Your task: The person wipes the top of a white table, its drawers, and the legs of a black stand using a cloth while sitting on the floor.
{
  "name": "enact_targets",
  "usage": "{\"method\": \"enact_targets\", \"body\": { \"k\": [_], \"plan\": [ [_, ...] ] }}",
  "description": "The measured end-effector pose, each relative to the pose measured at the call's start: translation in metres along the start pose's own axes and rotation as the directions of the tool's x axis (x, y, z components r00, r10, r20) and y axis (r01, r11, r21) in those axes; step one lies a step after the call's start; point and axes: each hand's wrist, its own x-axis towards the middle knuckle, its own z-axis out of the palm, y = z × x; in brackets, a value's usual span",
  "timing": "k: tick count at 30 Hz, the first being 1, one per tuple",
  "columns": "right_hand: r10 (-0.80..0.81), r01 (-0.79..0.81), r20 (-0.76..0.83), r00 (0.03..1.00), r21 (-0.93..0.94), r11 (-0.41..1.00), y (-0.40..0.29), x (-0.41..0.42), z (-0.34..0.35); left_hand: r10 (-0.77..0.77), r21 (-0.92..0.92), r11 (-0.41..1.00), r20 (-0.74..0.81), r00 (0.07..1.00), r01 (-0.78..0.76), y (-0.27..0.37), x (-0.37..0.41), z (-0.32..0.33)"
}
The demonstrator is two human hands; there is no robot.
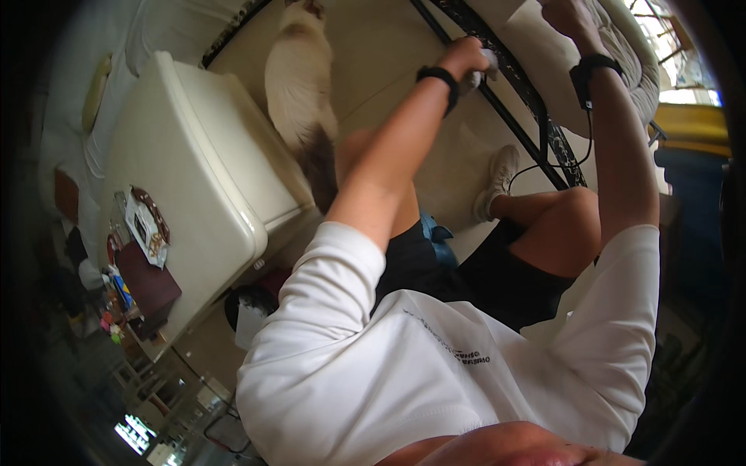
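Observation:
My left hand (463, 55) is closed around a crumpled pale grey cloth (491, 64). It presses the cloth against a dark metal bar (504, 119) of a frame with a speckled black-and-white rail (527, 96). My right hand (565, 17), at the top edge of the view, has its fingers curled over a pale cushioned seat (542, 64). Whether it grips the fabric I cannot tell. Both wrists carry black bands, and a thin black cable (590, 137) hangs from the right one.
A cream-and-brown cat (300, 81) stands on the tiled floor left of my arm. Beside it is a cream table (192, 151) bearing a packet of wipes (145, 224) and a dark red box (148, 279). My shoe (498, 180) rests near the frame. A blue object (438, 239) lies between my legs.

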Motion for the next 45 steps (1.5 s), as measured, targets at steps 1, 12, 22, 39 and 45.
{"method": "enact_targets", "body": {
  "k": [1,12,22,39,45],
  "plan": [
    [-0.006,0.006,-0.001,1.0,-0.041,0.999,-0.011,0.0,-0.011,-0.067,-0.057,0.996,-0.051,0.996,0.064,-0.005,0.001,-0.015],
    [0.13,-0.125,0.03,0.991,-0.132,0.983,-0.011,-0.014,-0.024,-0.277,-0.876,0.47,-0.259,0.925,-0.105,-0.005,0.009,-0.077],
    [0.205,-0.254,0.279,0.938,0.154,0.955,0.0,-0.01,-0.014,-0.302,-0.846,0.532,-0.166,0.939,0.022,0.0,0.066,0.018],
    [0.219,-0.346,0.419,0.881,0.257,0.902,0.003,-0.026,-0.009,-0.127,-0.558,0.825,-0.336,0.933,-0.089,-0.123,0.162,0.009],
    [0.227,-0.368,0.475,0.85,0.229,0.901,-0.001,-0.011,-0.012,-0.135,-0.107,0.99,-0.478,0.868,0.096,-0.147,0.19,0.009]
  ]
}}
